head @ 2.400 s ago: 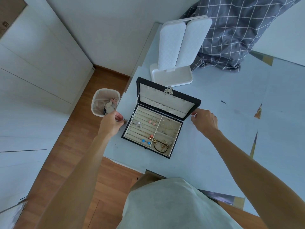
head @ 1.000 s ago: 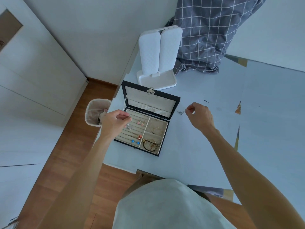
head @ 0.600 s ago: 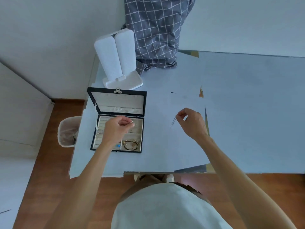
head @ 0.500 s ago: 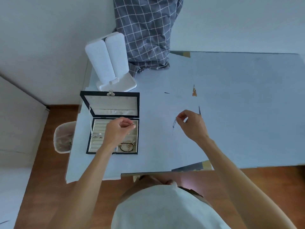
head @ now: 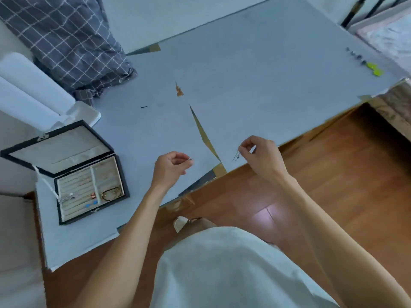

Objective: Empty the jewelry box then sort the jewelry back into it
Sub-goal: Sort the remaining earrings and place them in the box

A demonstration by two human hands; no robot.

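Far left, near the desk (head: 266, 63) corner: jewelry box (head: 73, 174), black-framed, lid propped open, pale lining. Left tray ribbed with ring rolls, holding small studs and a few coloured pieces too small to name; right compartment holding a gold bangle (head: 111, 194). Box judged light and rigid, best steadied by its frame, never by the lid. Bangle stiff and smooth, likely to slip; best lifted by hooking a finger through the loop.

Centre, above the desk: left hand (head: 171, 166), fingers curled, pinching a small silvery piece (head: 190, 159) at the fingertips. Type unclear, possibly a ring or stud. Tiny, weightless, easily dropped; fingertip pinch suitable.

Right of centre, over the desk's near edge: right hand (head: 262, 156), thumb and forefinger pinching a thin dangling item (head: 236, 155), probably a fine chain or drop earring. Limp, delicate, prone to tangling; best held at one end and laid down straight.

Far right, near the desk's edge: row of small dark pieces (head: 355, 55) and two yellow-green pieces (head: 373, 68), well apart from the box.
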